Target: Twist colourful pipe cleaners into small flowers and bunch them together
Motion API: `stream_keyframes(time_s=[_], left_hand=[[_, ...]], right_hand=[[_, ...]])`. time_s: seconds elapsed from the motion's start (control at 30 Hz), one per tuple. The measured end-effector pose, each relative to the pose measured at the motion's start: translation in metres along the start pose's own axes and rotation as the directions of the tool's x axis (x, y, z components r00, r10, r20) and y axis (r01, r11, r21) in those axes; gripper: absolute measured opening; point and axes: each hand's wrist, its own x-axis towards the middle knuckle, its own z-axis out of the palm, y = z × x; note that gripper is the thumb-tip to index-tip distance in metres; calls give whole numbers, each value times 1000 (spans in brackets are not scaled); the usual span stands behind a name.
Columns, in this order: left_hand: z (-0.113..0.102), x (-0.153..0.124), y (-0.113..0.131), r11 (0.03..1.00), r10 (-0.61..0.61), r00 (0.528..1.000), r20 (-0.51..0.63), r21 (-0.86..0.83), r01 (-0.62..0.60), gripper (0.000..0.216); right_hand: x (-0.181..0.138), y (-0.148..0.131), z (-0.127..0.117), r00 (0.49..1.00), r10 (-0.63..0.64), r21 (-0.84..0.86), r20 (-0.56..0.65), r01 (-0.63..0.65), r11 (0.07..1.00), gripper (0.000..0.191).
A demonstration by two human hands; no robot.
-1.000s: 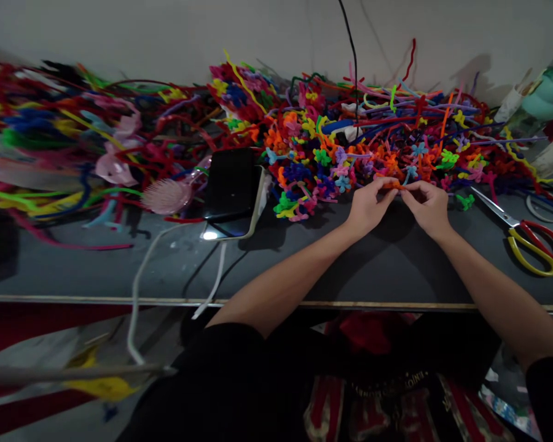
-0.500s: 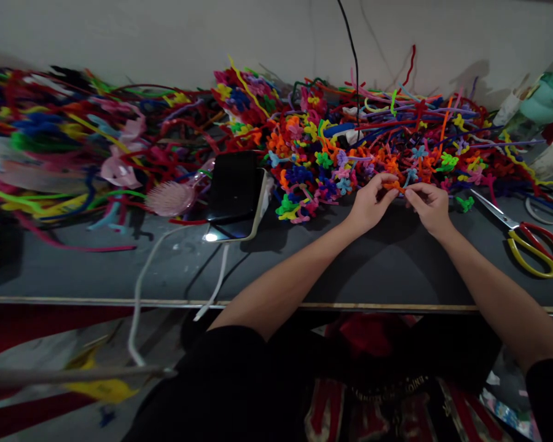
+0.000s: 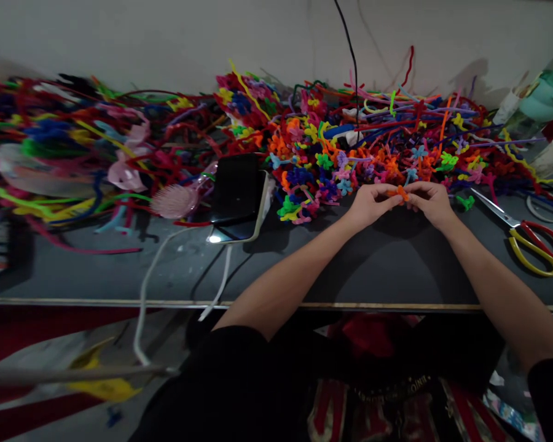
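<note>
My left hand [image 3: 371,205] and right hand [image 3: 431,202] meet over the dark table [image 3: 387,270], fingertips of both pinched shut on one small orange pipe cleaner piece [image 3: 400,193] held between them, just in front of the big heap of coloured pipe cleaners [image 3: 350,141]; scissors [image 3: 528,242] with red and yellow handles lie well to my right; a phone [image 3: 235,193] rests to my left, a pink brush [image 3: 171,201] beside it.

Scissors [image 3: 532,250] rt; phone [image 3: 236,195], brush [image 3: 171,201] left.
</note>
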Motion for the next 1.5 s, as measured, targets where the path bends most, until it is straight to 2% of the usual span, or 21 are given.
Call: stream_keyframes(time_s=[0.13,0.23,0.47,0.73,1.03,1.33,1.5], left_hand=[[2,0,2,990,-87,996,-28,-112,83,42],[3,0,1,986,-132,989,-59,-111,125,42],[3,3,-6,993,-49,992,-120,-114,36,40],[-1,1,-6,999,16,996,-86,43,-12,27],[-1,-1,4,980,84,996,-43,185,-75,17],[0,-2,-2,946,156,981,-119,305,-113,14],[1,-1,-1,930,172,970,-175,352,-101,18]], right_hand=[[-1,0,-2,1000,26,23,4,-26,999,32],[-1,-2,-2,1000,26,51,5,-26,998,32],[0,-6,1,1000,21,86,-2,-21,996,35],[2,-1,-2,999,18,34,43,-19,999,36],[-2,-7,1,994,4,7,106,-5,1000,41],[-5,-3,3,998,-69,-125,9,70,990,45],[-4,-7,6,997,-69,-94,-21,66,993,42]])
